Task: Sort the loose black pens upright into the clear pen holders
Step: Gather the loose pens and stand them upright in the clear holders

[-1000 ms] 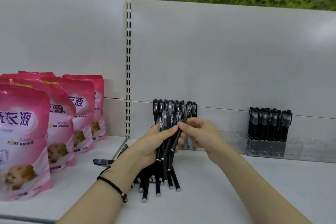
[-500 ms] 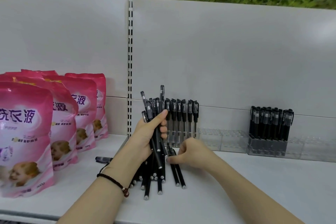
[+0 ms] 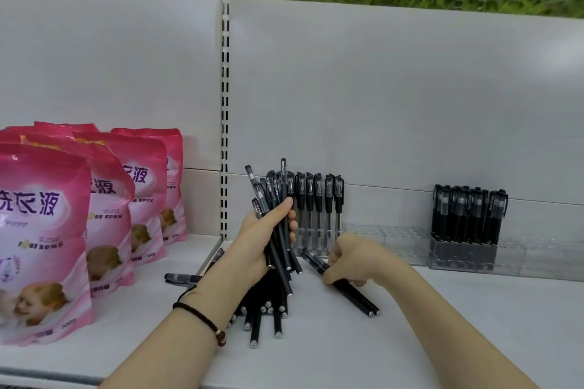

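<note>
My left hand [image 3: 259,237] grips a bundle of black pens [image 3: 273,196] held upright, caps up, just left of the clear pen holder [image 3: 388,246] at the shelf's back. My right hand [image 3: 350,260] pinches two black pens [image 3: 354,294] that lie slanted on the shelf. A loose pile of pens [image 3: 265,313] lies below my left hand. Several pens [image 3: 319,196] stand upright in the holder's left end. A second clear holder [image 3: 461,256] to the right is packed with upright pens [image 3: 467,211].
Pink detergent pouches [image 3: 63,224] stand in rows on the left shelf section. A slotted white upright [image 3: 225,110] divides the two sections. One stray pen [image 3: 183,278] lies near the upright's foot. The white shelf [image 3: 442,325] runs on to the right.
My right hand dropped from the bundle to the shelf, took hold of two lying pens and drew them rightward. My left hand kept gripping the upright bundle.
</note>
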`<state>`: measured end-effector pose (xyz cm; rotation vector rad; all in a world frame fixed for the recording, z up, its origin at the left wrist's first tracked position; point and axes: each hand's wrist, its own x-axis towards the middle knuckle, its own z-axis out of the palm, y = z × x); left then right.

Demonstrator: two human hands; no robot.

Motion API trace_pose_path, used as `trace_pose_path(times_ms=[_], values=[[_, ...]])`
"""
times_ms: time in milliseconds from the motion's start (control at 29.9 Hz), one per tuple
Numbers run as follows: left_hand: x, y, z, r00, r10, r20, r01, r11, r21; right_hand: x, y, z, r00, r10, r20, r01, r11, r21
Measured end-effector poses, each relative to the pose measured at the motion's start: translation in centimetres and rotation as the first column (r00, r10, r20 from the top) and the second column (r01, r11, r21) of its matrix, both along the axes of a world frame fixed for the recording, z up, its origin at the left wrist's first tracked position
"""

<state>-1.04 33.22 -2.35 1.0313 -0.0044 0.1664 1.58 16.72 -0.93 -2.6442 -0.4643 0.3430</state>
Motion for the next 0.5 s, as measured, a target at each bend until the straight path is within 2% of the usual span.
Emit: trace_pose_path(times_ms=[67, 100, 167, 201, 268, 502], values=[[-0.1, 0.0, 0.0, 1.000, 0.021, -0.008, -0.020, 0.998, 0.059, 0.1, -0.6, 0.5, 1.000, -0.020, 0.011, 0.017, 0.972, 0.232], [-0.1, -0.1, 0.0, 0.999, 0.034, -0.012, -0.033, 0.996, 0.089, 0.2, -0.9, 0.8, 1.000, -0.023, 0.001, 0.020, 0.922, 0.386], [-0.1, -0.2, -0.2, 0.999, 0.052, -0.006, -0.051, 0.989, 0.136, 0.1, -1.2, 1.4, 0.998, 0.034, -0.058, 0.013, 0.747, 0.665], [-0.1, -0.3, -0.2, 0.999, 0.054, 0.001, -0.054, 0.986, 0.158, 0.0, -1.1, 1.6, 0.993, 0.087, -0.084, 0.006, 0.660, 0.751], [-0.2, -0.7, -0.3, 1.000, 0.021, 0.020, -0.024, 0.983, 0.184, -0.3, -0.6, 1.5, 0.981, 0.163, -0.100, -0.012, 0.574, 0.818], [-0.6, -1.4, -0.4, 0.993, -0.116, 0.022, 0.108, 0.969, 0.223, -0.3, 0.2, 0.9, 0.997, 0.076, -0.034, -0.014, 0.548, 0.836]])
